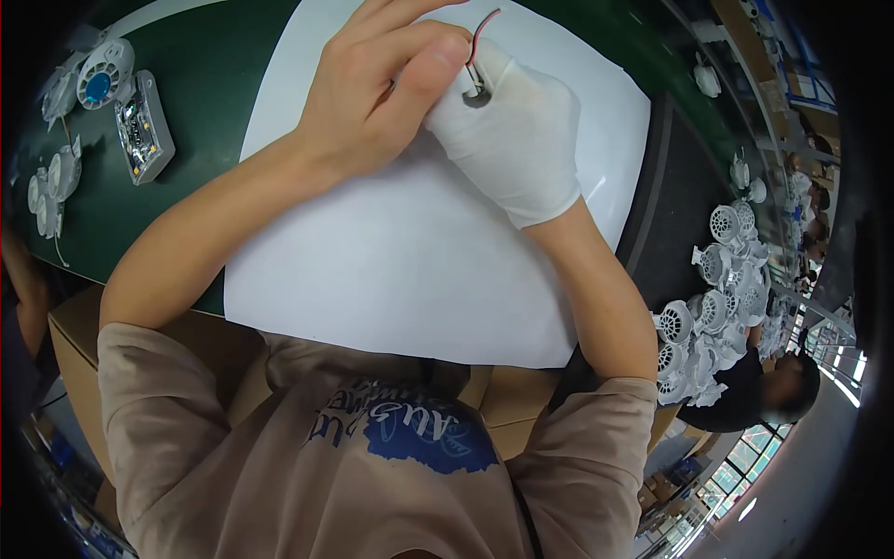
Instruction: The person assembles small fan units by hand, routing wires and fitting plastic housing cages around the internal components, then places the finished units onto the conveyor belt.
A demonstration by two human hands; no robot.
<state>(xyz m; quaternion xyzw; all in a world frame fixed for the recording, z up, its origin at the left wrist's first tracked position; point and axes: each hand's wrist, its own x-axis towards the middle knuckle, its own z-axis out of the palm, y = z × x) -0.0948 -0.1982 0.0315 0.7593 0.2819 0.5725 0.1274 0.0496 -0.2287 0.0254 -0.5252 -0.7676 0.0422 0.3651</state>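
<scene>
Over a white sheet (400, 252), my two hands meet. My right hand (512, 130) wears a white glove and is closed around a small dark round part (478, 97), which looks like a small motor. Red and black wires (478, 39) rise from it and curve up to the right. My left hand (377, 88) is bare, its thumb and fingers bent together against the gloved fingers, beside the wires. Whatever lies between the left fingertips is hidden.
On the green table (200, 56) at left lie white fan units, one with a blue centre (99, 87), and a grey housing (144, 128) with electronics. White fan grilles (717, 307) are heaped at right beside a black strip (656, 196). Another person (764, 391) sits beyond them.
</scene>
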